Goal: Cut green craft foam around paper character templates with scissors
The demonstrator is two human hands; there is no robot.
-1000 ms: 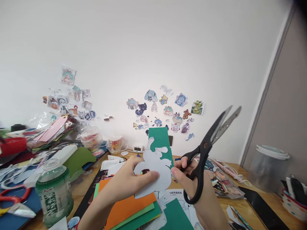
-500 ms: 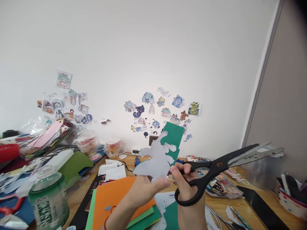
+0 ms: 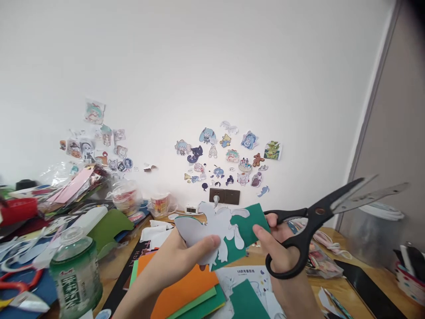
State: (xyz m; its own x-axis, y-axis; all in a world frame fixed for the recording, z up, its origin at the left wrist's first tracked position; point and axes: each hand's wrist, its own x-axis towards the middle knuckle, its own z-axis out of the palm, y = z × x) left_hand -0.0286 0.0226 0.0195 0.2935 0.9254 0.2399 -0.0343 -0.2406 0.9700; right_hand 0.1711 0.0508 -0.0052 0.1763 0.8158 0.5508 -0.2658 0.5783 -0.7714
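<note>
My left hand pinches a white paper cutout with rounded, leaf-like lobes, its thumb pressed flat on top. Behind the cutout lies a piece of green paper, sticking out to the right. Black-handled scissors hang on my right hand, their blades spread and pointing up and right, away from the paper. The thumb of that hand is at the green paper's right edge; whether it grips the edge I cannot tell. Below, a second green sheet rests on a printed page.
Orange paper tops a stack of coloured sheets. At left stand a green-labelled jar and red-handled scissors amid paper scraps. A black slab and a pen cup are at right. Stickers cover part of the wall behind.
The cutout and green paper have turned clockwise and dropped lower, uncovering the wall socket. My right hand has shifted right with the scissors. The camera view has moved slightly left.
</note>
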